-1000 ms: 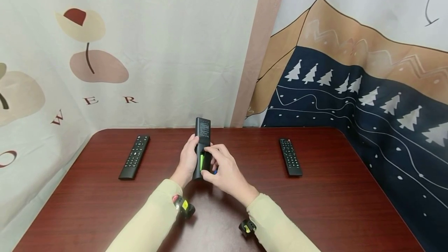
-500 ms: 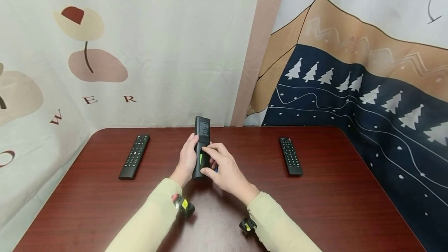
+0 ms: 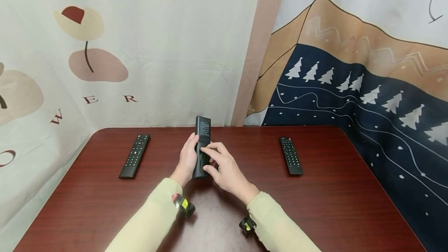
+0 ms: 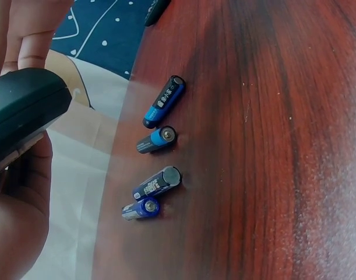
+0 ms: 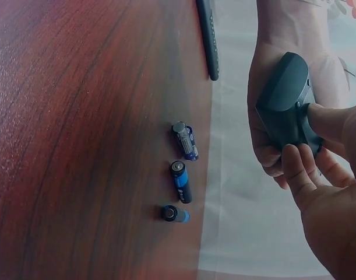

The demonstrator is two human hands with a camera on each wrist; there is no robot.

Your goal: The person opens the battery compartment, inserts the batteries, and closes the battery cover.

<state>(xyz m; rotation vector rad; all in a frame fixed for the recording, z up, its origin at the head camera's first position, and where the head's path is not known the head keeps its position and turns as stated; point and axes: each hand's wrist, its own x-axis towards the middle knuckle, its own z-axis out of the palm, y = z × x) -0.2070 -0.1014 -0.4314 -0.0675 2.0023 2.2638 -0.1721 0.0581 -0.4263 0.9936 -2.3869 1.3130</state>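
Observation:
A black remote control is tilted up over the table, its labelled back facing me. My left hand grips it along the left side. At its lower half my right hand pinches the black battery cover, index fingertip near its upper end and thumb near the lower. The cover lies over the battery compartment, whose inside is hidden. In the right wrist view, thumb and fingers close around the remote's end. Several blue-and-dark batteries lie on the table beyond the hands in the left wrist view.
A second remote control lies buttons up on the left of the brown table. Another remote control lies on the right. A printed curtain hangs behind the far edge. Both wrists carry small black cameras.
Bright green showed in the remote's compartment earlier and shrank from view as the right hand lowered the cover over it. The right fingertips shifted slightly; the left hand kept its grip.

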